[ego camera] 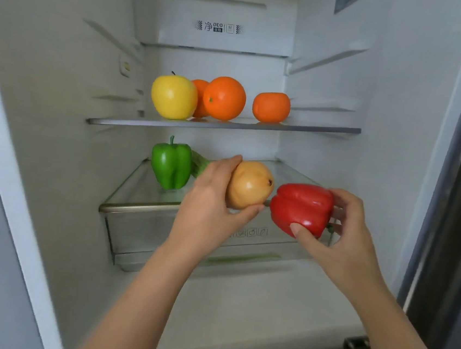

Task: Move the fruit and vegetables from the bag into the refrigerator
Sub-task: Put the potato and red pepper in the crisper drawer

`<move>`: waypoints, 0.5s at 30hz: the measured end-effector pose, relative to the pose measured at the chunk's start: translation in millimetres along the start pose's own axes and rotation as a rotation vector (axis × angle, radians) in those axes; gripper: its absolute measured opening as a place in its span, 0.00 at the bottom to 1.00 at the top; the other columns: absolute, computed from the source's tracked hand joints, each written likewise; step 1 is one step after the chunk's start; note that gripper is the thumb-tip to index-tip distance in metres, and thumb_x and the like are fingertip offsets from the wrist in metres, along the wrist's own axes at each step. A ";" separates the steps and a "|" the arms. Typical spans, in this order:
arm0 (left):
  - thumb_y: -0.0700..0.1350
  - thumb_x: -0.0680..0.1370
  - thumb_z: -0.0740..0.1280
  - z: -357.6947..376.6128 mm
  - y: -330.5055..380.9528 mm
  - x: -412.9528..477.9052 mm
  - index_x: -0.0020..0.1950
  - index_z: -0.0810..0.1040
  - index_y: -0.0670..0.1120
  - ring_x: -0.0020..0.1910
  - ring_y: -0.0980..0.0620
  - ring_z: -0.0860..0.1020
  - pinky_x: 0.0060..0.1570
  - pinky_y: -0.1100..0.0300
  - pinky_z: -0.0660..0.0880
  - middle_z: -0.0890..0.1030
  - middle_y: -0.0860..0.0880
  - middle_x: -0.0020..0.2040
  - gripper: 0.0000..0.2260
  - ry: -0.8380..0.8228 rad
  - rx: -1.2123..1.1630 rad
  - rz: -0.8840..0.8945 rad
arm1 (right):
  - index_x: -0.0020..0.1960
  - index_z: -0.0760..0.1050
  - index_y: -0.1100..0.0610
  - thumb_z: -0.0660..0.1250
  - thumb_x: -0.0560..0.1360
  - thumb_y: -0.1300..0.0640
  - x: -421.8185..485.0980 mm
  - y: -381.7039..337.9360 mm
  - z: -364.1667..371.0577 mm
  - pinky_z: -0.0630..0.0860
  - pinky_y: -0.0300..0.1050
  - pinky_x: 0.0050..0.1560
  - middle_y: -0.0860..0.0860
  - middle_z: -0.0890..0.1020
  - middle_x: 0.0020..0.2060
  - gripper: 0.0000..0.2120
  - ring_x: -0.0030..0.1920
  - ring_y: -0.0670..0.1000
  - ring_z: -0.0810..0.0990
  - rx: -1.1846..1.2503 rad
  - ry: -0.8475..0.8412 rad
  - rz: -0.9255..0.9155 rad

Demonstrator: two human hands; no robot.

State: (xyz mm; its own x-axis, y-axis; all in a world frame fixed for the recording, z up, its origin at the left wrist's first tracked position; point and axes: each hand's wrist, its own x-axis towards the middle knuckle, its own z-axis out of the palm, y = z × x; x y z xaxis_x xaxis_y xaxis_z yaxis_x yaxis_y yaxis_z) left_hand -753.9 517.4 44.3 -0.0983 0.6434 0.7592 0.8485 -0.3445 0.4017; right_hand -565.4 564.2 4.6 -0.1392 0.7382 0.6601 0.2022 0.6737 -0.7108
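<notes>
The open refrigerator [60,99] is filling the view. In front of the edge of its lower glass shelf [140,209], the right hand [351,235] is gripping a red bell pepper [302,207], thumb curling under it and fingers behind. Just beside it, the left hand [209,200] is cupping a yellow onion [251,185], fingers over the top and thumb beneath. A green bell pepper [171,165] is standing upright at the shelf's back left. On the upper shelf [314,127], a yellow apple [173,97] and oranges [224,98] are sitting.

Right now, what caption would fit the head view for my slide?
Left hand holds an onion, right hand a red pepper, at the open refrigerator.
</notes>
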 end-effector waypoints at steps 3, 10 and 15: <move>0.51 0.65 0.76 10.7 -5.5 21.6 0.68 0.68 0.46 0.60 0.46 0.73 0.55 0.52 0.73 0.74 0.47 0.62 0.34 -0.002 0.166 0.048 | 0.59 0.61 0.43 0.76 0.63 0.54 25.5 15.6 -2.5 0.68 0.30 0.47 0.37 0.70 0.53 0.32 0.53 0.37 0.72 0.003 0.056 -0.027; 0.53 0.65 0.75 36.6 -13.8 55.9 0.69 0.68 0.46 0.57 0.41 0.74 0.53 0.50 0.72 0.74 0.45 0.63 0.34 -0.058 0.479 0.115 | 0.64 0.65 0.50 0.76 0.65 0.54 71.8 42.9 -1.2 0.70 0.29 0.48 0.46 0.71 0.57 0.32 0.54 0.41 0.73 0.021 0.082 -0.007; 0.58 0.68 0.70 48.8 -22.7 70.8 0.72 0.61 0.52 0.62 0.46 0.69 0.57 0.54 0.67 0.69 0.50 0.66 0.35 -0.173 0.564 0.064 | 0.68 0.65 0.51 0.75 0.64 0.53 98.3 55.3 4.8 0.71 0.43 0.55 0.47 0.68 0.56 0.35 0.56 0.48 0.71 -0.057 0.048 -0.010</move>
State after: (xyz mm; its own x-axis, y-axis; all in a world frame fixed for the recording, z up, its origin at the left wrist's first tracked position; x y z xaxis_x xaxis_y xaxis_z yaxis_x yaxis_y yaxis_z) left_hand -754.8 604.1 64.0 0.0083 0.7516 0.6596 0.9999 -0.0006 -0.0120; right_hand -572.5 674.2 29.1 -0.0952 0.7282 0.6787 0.2562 0.6767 -0.6902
